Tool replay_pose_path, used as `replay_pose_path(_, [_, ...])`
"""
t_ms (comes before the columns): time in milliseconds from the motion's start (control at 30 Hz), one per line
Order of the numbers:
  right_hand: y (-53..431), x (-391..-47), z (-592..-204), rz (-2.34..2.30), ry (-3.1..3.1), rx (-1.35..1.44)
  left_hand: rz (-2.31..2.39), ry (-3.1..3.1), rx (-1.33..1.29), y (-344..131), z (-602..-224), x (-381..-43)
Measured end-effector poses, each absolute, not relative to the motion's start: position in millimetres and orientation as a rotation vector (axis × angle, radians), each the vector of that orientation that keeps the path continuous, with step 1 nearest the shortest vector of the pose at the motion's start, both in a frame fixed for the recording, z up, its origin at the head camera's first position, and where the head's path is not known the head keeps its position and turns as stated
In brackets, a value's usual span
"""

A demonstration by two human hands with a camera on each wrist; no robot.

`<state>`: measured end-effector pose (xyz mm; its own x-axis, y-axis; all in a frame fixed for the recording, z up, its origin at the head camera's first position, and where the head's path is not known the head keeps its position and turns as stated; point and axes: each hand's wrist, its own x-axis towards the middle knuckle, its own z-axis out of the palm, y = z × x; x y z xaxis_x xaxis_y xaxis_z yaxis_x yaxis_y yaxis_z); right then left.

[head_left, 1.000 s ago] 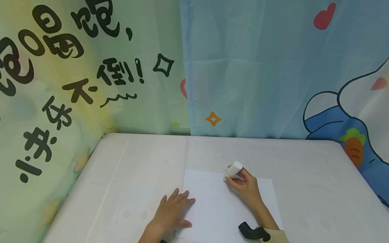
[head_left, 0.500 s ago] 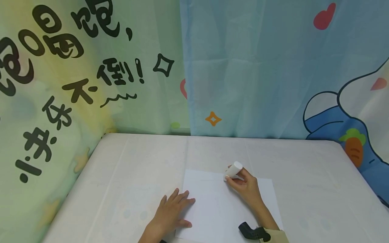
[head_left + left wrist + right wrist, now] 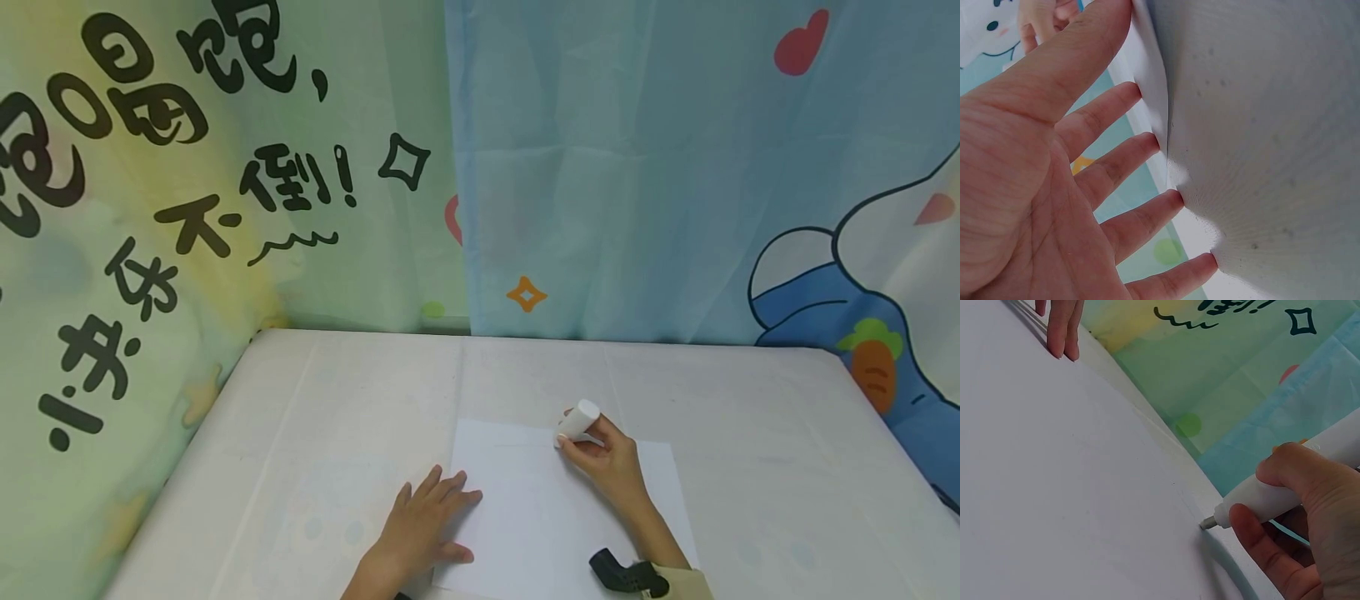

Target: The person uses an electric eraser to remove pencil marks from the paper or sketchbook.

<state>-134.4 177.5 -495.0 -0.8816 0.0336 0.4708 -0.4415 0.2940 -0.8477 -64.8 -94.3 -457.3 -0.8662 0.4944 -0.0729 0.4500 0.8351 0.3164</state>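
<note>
A large sheet of white paper lies on the table. My right hand pinches a thick white pen between thumb and fingers, near the sheet's far edge. In the right wrist view the pen leans over, and its narrow grey tip is right at the paper. My left hand rests at the sheet's left edge with its fingers spread. In the left wrist view those fingers are straight, their tips pressing on the paper edge and the cloth beside it.
A white cloth covers the table. A printed curtain hangs close behind its far edge and along the left side. A black strap mount sits on my right wrist over a beige sleeve.
</note>
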Motion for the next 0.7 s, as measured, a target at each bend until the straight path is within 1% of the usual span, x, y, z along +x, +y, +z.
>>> replay_pose_path(67, [175.6,-131.8,-489.3,1.609,-2.165,0.373,0.444,2.858,0.738,-94.4,-457.1,-64.8])
replay_pose_path(233, [175.4,-131.6,-489.6,1.621,-2.164,0.378,0.453,2.856,0.739,-94.7,-457.5,-65.1])
replay_pose_path(300, [177.6,-134.4,-496.6,1.635,-2.154,0.387,0.455,2.855,0.741,-94.8,-457.5,-64.9])
replay_pose_path(700, [176.9,-136.0,-498.7,1.621,-2.170,0.398,0.445,2.863,0.743,-94.6,-458.1,-64.7])
